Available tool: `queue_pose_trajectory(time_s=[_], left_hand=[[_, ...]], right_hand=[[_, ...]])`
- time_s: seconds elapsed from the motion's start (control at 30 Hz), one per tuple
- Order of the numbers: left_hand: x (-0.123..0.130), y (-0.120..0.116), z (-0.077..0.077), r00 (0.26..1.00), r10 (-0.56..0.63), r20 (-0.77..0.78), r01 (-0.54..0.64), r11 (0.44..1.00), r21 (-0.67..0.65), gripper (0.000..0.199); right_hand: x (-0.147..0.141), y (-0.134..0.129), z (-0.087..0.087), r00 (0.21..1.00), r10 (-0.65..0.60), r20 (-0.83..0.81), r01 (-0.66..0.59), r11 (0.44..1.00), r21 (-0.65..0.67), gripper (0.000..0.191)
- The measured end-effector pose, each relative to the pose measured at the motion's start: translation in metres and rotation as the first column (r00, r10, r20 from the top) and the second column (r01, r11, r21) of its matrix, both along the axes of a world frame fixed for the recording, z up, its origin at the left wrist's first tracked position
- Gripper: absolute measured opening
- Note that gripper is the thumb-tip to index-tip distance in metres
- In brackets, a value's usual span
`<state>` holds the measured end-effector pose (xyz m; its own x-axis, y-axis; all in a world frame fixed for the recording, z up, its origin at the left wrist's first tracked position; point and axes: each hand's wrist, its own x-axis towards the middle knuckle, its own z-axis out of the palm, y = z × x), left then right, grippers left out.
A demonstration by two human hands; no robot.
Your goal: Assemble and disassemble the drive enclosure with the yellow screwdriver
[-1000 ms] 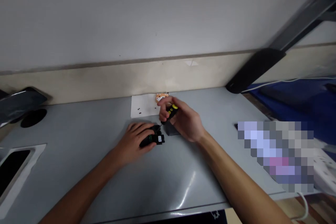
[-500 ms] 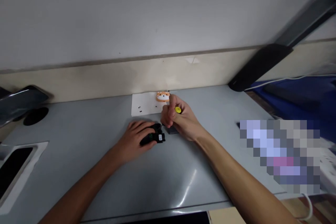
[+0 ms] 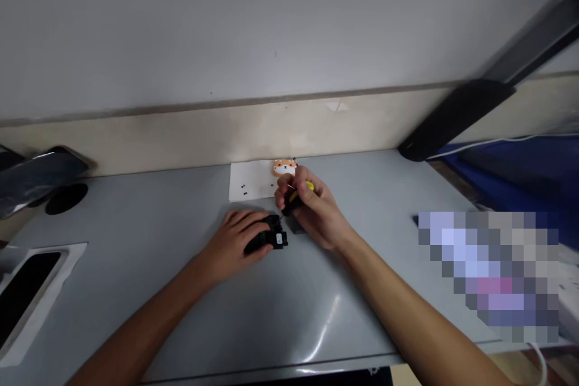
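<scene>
Since the earlier frame, my right hand (image 3: pixel 319 211) has rolled, baring more screwdriver (image 3: pixel 295 198) — fingers clamped on its handle, tip at the black device (image 3: pixel 276 243) mid-bench (image 3: pixel 235 325). My left hand (image 3: pixel 239 238) grips that, probably for steadiness; white paper (image 3: pixel 257 176) by the back edge likely keeps dark specks (image 3: pixel 245 193) visible.

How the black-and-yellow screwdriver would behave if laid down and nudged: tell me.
The screwdriver would probably roll, since its handle looks rounded. It's likely handle-heavy, the handle being thicker than the thin shaft. It seems stiff, no bend showing, though the right hand partly hides it.
</scene>
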<state>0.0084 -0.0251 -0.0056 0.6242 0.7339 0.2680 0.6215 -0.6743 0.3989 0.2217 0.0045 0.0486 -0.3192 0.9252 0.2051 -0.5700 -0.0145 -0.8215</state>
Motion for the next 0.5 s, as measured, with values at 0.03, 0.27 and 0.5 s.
queue_pose_trajectory(time_s=[0.03, 0.27, 0.5], left_hand=[[0.0, 0.0, 0.0, 1.0, 0.002, -0.002, -0.002, 1.0, 0.007, 0.023], [0.0, -0.001, -0.001, 1.0, 0.002, -0.013, -0.002, 1.0, 0.018, 0.023], [0.0, 0.0, -0.003, 1.0, 0.013, 0.007, -0.014, 0.999, 0.038, 0.024]], right_hand=[[-0.001, 0.0, -0.001, 1.0, 0.002, -0.003, -0.002, 1.0, -0.019, 0.032], [-0.004, -0.001, -0.002, 0.991, -0.089, 0.104, 0.084, 0.995, 0.046, 0.036], [-0.002, -0.004, 0.005, 0.999, -0.015, 0.038, 0.014, 1.0, 0.016, 0.018]])
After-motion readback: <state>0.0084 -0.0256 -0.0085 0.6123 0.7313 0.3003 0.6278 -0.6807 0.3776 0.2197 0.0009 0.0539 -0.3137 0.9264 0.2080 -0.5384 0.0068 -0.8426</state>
